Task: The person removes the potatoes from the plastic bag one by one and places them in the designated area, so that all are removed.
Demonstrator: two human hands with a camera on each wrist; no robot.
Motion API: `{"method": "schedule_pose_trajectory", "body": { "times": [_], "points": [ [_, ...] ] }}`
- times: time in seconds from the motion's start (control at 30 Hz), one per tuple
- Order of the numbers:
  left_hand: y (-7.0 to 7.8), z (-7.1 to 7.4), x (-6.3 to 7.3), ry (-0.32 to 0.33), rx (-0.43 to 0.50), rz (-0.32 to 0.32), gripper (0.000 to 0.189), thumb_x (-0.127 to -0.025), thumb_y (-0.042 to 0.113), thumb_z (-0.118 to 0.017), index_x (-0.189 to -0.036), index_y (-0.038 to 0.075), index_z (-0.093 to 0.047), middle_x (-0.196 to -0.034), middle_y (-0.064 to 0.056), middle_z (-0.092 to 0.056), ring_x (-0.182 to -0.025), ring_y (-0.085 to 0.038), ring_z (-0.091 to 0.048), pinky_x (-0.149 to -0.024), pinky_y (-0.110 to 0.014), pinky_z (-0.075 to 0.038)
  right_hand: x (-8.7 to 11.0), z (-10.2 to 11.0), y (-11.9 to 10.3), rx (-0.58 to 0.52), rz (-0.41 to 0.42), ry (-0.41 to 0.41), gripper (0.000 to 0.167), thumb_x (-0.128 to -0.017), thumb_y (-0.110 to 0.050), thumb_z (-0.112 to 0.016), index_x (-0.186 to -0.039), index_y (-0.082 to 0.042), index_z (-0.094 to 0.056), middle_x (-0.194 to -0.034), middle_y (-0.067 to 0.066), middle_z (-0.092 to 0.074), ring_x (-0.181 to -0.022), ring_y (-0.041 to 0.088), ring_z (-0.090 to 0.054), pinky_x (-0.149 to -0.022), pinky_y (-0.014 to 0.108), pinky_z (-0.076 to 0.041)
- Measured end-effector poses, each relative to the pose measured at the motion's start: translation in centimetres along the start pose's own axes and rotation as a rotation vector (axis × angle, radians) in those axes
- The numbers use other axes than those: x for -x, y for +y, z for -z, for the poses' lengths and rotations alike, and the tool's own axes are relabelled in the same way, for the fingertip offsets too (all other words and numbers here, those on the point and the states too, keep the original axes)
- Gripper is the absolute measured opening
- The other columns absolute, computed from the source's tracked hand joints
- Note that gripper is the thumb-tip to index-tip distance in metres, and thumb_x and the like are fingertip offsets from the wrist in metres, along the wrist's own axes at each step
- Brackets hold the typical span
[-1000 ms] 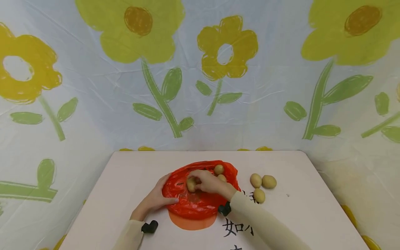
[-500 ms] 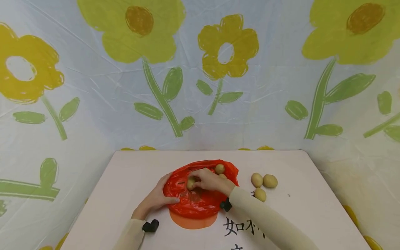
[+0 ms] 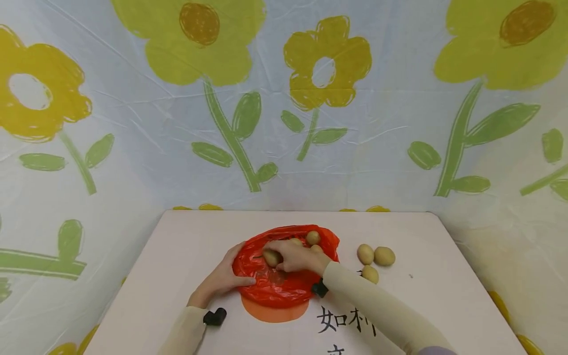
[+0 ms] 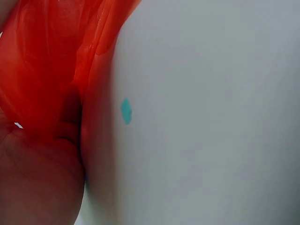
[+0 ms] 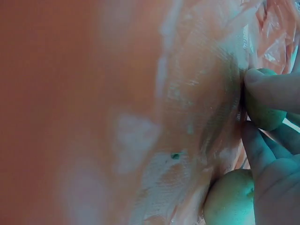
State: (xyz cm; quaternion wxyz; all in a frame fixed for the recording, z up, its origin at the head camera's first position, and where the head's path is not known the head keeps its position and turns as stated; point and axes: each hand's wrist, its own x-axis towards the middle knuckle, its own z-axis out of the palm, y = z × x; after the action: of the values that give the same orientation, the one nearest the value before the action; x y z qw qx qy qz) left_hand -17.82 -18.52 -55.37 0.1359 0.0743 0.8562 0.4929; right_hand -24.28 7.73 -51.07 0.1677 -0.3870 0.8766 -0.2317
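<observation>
A red plastic bag (image 3: pixel 262 293) lies spread on the table, with several potatoes on it. Bent over its middle, my right hand (image 3: pixel 293 255) grips a potato (image 3: pixel 271 258); the right wrist view shows thumb and fingers around the held potato (image 5: pixel 265 111). Another potato (image 5: pixel 229 199) lies beneath that hand. At the bag's far right side are a round potato (image 3: pixel 313 237) and a partly hidden potato (image 3: pixel 317 248). My left hand (image 3: pixel 224 276) holds the bag's left side, bag film (image 4: pixel 47 61) lying between its thumb and fingers.
To the right of the bag, three potatoes sit in a group on the table: one upright (image 3: pixel 366 254), one wide (image 3: pixel 384 256) and one nearer (image 3: pixel 370 274), which my right sleeve (image 3: pixel 368 303) partly covers. A flowered cloth (image 3: pixel 355 162) hangs behind the table (image 3: pixel 186 236).
My right hand has shifted slightly left with the potato, which now lies more tilted. Another potato now shows behind that hand. The left hand keeps its place on the bag.
</observation>
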Motion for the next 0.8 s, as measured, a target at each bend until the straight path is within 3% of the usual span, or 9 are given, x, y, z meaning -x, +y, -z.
{"method": "schedule_pose_trajectory", "body": {
  "times": [0.33,0.57,0.8],
  "points": [
    [-0.07,-0.2,-0.02,0.017,-0.003,0.018,0.117,-0.071,0.043,-0.092,-0.164,0.026,-0.022,-0.167,-0.005,-0.024,-0.151,-0.035,-0.031,-0.118,-0.064,-0.035,-0.06,0.08,0.1,0.034,-0.026,0.018,0.063,-0.089,-0.023,-0.082,-0.146,-0.018,-0.057,-0.147,-0.005,-0.058,-0.131,0.015,-0.056,-0.115,0.045,-0.047],
    [-0.15,-0.15,0.0,0.015,-0.008,0.007,0.116,-0.072,0.044,-0.091,-0.164,0.024,-0.022,-0.167,-0.008,-0.025,-0.15,-0.037,-0.033,-0.117,-0.064,-0.037,-0.2,-0.16,-0.17,-0.01,-0.052,-0.016,0.067,-0.089,-0.023,-0.081,-0.15,-0.017,-0.053,-0.155,-0.001,-0.052,-0.141,0.02,-0.05,-0.118,0.048,-0.043],
    [0.12,-0.02,0.08,0.001,-0.016,0.002,0.115,-0.074,0.044,-0.089,-0.164,0.023,-0.021,-0.168,-0.009,-0.023,-0.151,-0.037,-0.03,-0.118,-0.064,-0.036,-0.37,-0.38,-0.32,0.019,-0.063,0.012,0.065,-0.088,-0.026,-0.083,-0.147,-0.019,-0.057,-0.152,-0.001,-0.054,-0.137,0.02,-0.053,-0.115,0.047,-0.047]
  ]
}}
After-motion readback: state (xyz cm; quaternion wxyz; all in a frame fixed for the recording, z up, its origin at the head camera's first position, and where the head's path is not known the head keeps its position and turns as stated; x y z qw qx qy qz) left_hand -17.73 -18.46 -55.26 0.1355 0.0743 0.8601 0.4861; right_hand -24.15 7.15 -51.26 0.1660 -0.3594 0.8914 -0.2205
